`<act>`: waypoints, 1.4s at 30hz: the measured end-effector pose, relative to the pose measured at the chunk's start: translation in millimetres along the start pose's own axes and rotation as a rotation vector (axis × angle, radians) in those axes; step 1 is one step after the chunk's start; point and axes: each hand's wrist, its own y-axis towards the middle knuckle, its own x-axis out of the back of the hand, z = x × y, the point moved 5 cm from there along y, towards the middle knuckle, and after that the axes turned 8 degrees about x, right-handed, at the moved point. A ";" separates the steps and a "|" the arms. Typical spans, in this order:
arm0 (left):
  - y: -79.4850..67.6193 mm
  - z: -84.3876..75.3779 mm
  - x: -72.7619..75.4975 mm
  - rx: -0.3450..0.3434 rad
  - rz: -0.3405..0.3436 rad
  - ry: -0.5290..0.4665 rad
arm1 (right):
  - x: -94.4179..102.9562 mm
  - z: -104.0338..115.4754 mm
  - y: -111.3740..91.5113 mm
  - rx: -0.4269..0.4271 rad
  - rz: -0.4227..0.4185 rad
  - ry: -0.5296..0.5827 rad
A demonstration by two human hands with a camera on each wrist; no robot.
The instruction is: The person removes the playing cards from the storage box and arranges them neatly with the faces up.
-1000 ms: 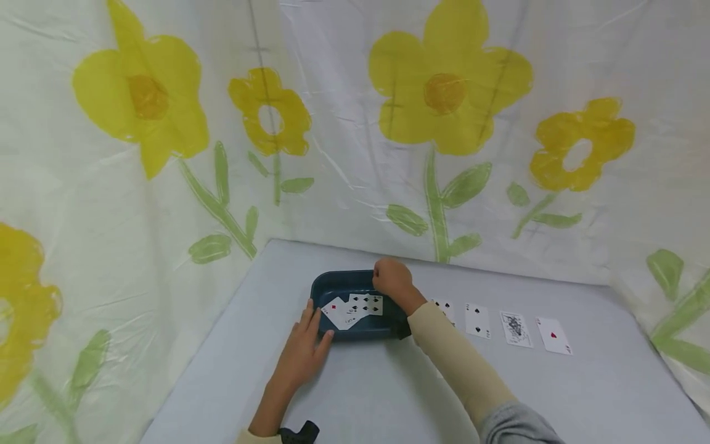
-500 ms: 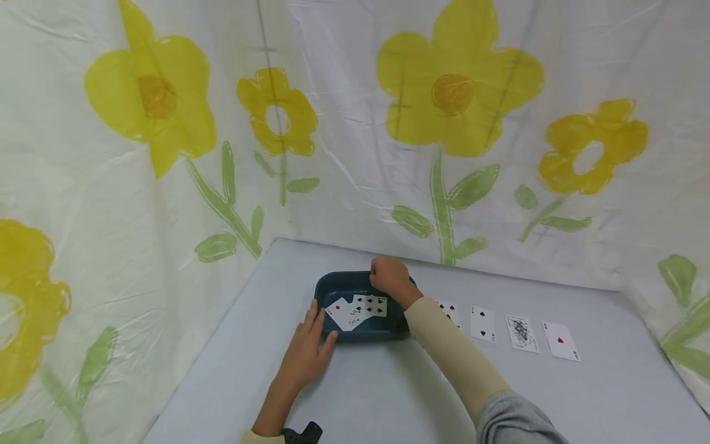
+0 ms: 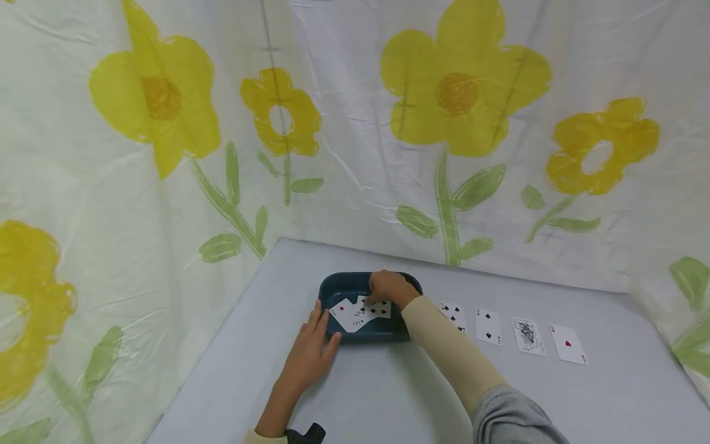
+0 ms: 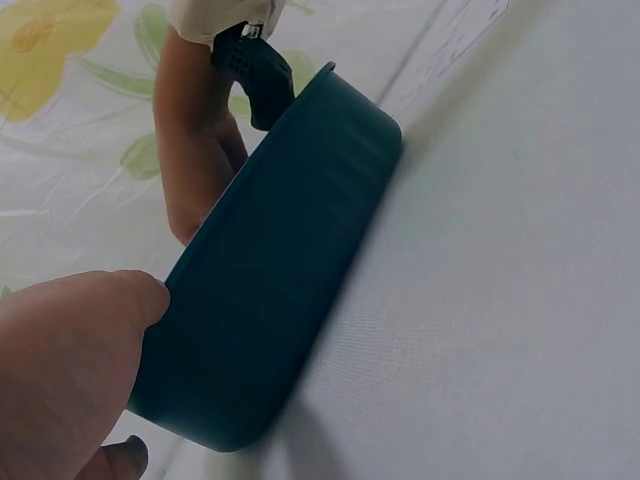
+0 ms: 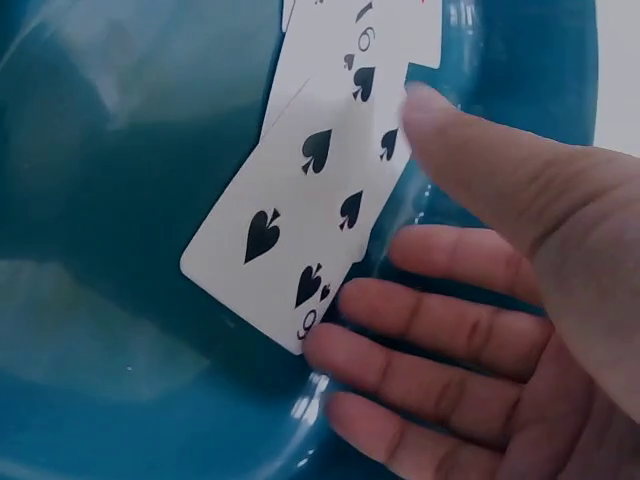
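Observation:
A dark teal tray point(image 3: 339, 283) stands on the table with several playing cards inside. Among them lie a six of spades point(image 5: 320, 190) and a card with a red diamond point(image 3: 339, 310), overlapping. My left hand point(image 3: 307, 356) rests at the tray's left front corner, fingers straight along the left side; in the left wrist view its thumb point(image 4: 140, 298) touches the rim. Inside the tray, my right hand point(image 3: 391, 288) reaches over the cards. Its thumb lies at the edge of the six of spades, the other fingers loosely bent beside it in the right wrist view.
Right of the tray a row of cards lies on the white table point(image 3: 377, 394): a partly hidden spades card point(image 3: 456, 314), a two of spades point(image 3: 488, 327), a black-patterned card point(image 3: 529, 337) and an ace of hearts point(image 3: 568, 344). A flowered curtain point(image 3: 355, 185) hangs behind.
My right hand has moved down from the tray's back rim toward the cards, its fist loosening and fingers reaching out. The left hand stays at the tray. The view has shifted slightly.

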 end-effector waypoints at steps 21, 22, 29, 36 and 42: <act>-0.2 -1.5 1.7 -0.006 -0.004 0.007 | -12.2 -0.2 -3.2 -0.031 0.145 -0.107; -0.5 -1.5 1.7 -0.007 -0.005 0.007 | -11.9 0.3 -3.7 -0.034 0.136 -0.109; -1.4 -2.7 2.2 -0.013 -0.014 0.005 | -10.9 2.0 -9.2 -0.054 0.132 -0.102; -2.9 -3.2 3.3 -0.010 -0.019 0.006 | -15.7 -0.1 -8.6 -0.040 0.179 -0.018; -1.9 -3.0 1.4 -0.013 -0.020 -0.001 | -14.4 -4.4 -5.4 -0.043 0.155 -0.026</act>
